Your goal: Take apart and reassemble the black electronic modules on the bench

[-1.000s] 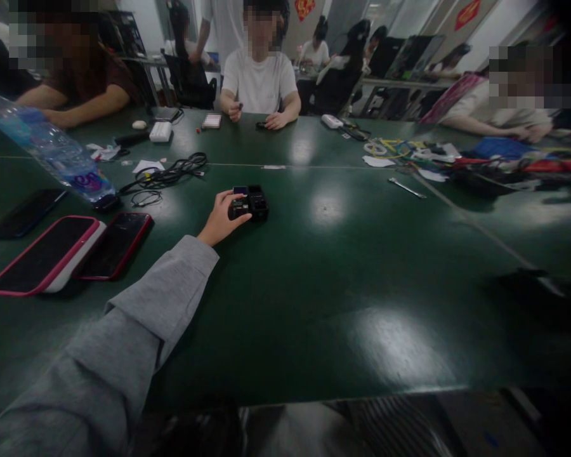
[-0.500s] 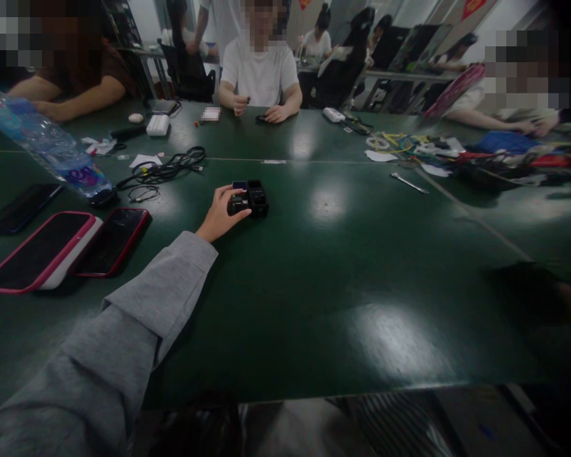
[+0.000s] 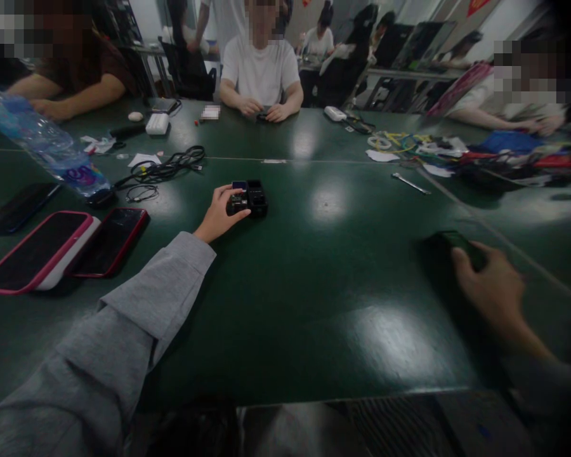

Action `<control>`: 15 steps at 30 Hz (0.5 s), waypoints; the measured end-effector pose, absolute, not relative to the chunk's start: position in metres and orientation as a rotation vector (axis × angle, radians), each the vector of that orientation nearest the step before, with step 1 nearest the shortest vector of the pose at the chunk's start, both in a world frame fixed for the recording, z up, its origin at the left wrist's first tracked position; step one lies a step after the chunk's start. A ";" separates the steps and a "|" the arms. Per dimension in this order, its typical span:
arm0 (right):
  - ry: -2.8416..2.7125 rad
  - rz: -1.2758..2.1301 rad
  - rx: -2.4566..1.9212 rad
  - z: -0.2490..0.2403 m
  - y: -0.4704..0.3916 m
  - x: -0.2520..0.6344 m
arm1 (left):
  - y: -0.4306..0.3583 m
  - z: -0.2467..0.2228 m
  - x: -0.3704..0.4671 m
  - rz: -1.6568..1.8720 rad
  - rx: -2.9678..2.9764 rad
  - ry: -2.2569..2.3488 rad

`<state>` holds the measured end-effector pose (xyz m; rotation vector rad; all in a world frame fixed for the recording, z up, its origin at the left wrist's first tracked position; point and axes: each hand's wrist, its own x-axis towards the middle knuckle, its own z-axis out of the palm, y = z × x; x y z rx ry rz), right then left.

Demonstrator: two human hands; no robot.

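Note:
My left hand (image 3: 222,214) is closed round a small black electronic device (image 3: 238,200), with fingers behind it and the thumb in front. The device rests on the dark green table and has a small lit bluish panel on top. Touching or just right of it stands a black box (image 3: 257,198) with dark recesses. On the right, my right hand (image 3: 492,279) grips a dark, flat, oblong object (image 3: 450,244), blurred by motion, so its kind is unclear. The thumb lies along its near side.
Two phones, one pink-edged (image 3: 40,251) and one red-edged (image 3: 117,238), lie left beside a tilted plastic bottle (image 3: 52,152). Black cables (image 3: 171,166) sit behind. A wrench (image 3: 410,183) and a heap of wires (image 3: 404,146) lie back right. People sit around the table.
My right hand has come in from the right edge, carrying the dark oblong object leftward over the table. My left hand stays on the device. The person opposite has brought both hands together.

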<state>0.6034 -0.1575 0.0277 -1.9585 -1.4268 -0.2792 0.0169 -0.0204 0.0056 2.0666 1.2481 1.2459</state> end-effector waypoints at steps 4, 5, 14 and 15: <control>-1.845 0.049 -1.562 0.027 -0.120 0.463 | -0.021 0.007 0.016 1.238 2.065 1.273; -1.968 0.145 -1.399 0.031 -0.116 0.419 | -0.022 0.008 0.016 1.237 2.066 1.278; -2.395 0.489 -0.628 0.048 -0.112 0.228 | -0.021 0.008 0.016 1.244 2.082 1.252; -2.346 0.477 -0.634 0.048 -0.108 0.230 | -0.021 0.007 0.016 1.244 2.077 1.250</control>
